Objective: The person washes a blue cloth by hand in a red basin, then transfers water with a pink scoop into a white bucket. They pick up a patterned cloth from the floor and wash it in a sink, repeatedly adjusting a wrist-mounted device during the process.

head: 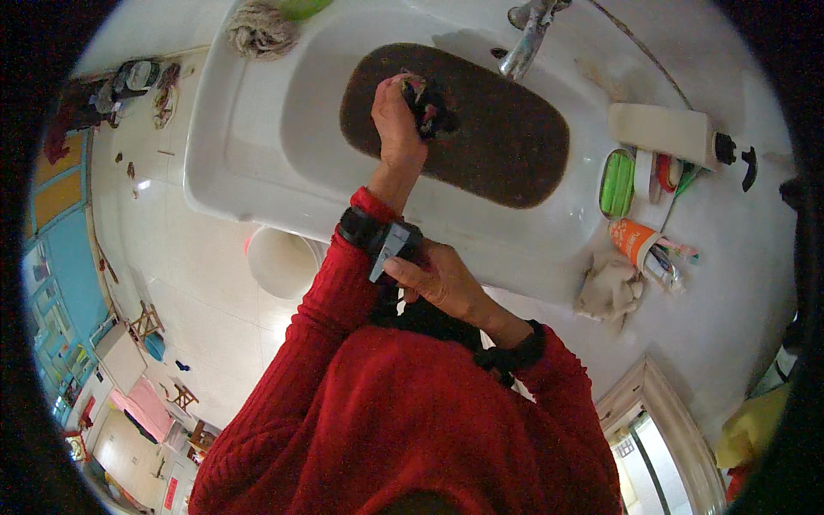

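Observation:
My left hand (394, 119) is closed around a wet, bunched dark cloth (425, 109) with pink patches. It is above the dark brown water (496, 148) in a white ceramic washbasin (309, 109). A grey device (394, 248) is fastened to my left wrist by a black strap (358, 226). My right hand (441, 277) grips that device, its thumb on the lower end and its other fingers partly hidden beneath. Another black band circles my right wrist. Over the basin's far side hangs a metal tap (523, 48).
A grey string mop head (261, 29) lies on the basin's far left rim. To the right are a white pump bottle (663, 132) on its side, a green soap bar (618, 183), an orange cup (634, 241) with toothbrushes and a crumpled cloth (608, 290). A white bucket (282, 262) stands below left.

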Demonstrator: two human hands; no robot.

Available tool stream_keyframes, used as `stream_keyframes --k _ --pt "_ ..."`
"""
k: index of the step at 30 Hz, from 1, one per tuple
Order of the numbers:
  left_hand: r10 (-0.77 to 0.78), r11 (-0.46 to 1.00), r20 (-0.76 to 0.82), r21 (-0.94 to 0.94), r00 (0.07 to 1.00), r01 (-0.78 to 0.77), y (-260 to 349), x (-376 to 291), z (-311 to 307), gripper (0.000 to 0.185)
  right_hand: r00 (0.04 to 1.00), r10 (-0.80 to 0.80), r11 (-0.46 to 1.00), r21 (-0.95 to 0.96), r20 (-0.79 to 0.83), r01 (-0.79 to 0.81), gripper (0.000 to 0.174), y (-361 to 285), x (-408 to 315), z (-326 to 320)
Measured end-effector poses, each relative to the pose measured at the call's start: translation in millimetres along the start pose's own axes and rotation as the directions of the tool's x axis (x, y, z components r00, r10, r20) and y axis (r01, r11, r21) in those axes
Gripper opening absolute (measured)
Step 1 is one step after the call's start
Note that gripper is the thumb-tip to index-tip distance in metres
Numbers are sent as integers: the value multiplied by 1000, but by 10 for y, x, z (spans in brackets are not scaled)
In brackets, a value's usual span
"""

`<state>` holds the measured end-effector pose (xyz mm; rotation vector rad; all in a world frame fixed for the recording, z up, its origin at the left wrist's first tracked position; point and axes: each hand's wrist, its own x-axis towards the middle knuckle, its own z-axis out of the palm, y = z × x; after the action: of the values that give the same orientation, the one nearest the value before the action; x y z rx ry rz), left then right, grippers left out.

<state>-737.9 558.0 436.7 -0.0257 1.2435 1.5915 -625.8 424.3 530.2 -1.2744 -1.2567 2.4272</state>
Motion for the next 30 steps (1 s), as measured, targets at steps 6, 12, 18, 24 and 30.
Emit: stream_keyframes --k 6,12,18,24,30 --pt "531 589 352 501 771 -635 -212 -11 -10 13 998 56 995 90 -35 -52 57 -50 61 85" --pt "319 504 539 600 780 -621 -270 -101 -1 11 999 36 999 40 0 -36 60 -54 35 14" --pt "-275 954 260 193 925 230 -153 -4 -70 22 998 -61 998 15 34 60 60 108 32 -53" --pt "-334 928 412 -15 848 373 -111 -41 -175 31 988 -49 937 -335 144 95 43 157 83 -485" --pt "-428 886 350 -22 833 464 -106 -75 -110 31 678 -473 844 -511 -563 164 31 54 417 -1099"
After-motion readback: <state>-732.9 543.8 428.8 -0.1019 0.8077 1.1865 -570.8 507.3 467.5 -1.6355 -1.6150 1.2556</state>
